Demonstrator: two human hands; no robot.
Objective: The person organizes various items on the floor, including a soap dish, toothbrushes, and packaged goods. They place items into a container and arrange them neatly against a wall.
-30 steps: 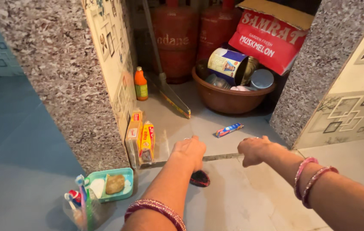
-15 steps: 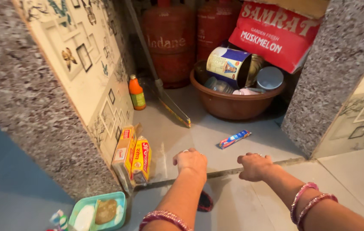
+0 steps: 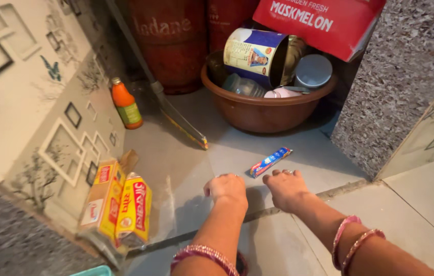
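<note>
L hand (image 3: 227, 190) curled loose, knuckles up, holds nothing, resting on smooth grey floor tile (image 3: 186, 158). R hand (image 3: 287, 188) flat-ish, fingers spread a bit, empty. Small blue-red foil sachet (image 3: 270, 162) lies just beyond R fingertips at 12 o'clock, apart. Yellow-red cardboard packs (image 3: 120, 207) at 9. Round brown plastic tub (image 3: 263, 110) far at 12; orange bottle (image 3: 127, 104) at 11.

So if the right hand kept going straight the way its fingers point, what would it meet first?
Most likely the small blue and red tube: it lies on the floor just past the right hand, though the view leaves the gap unclear.
</note>
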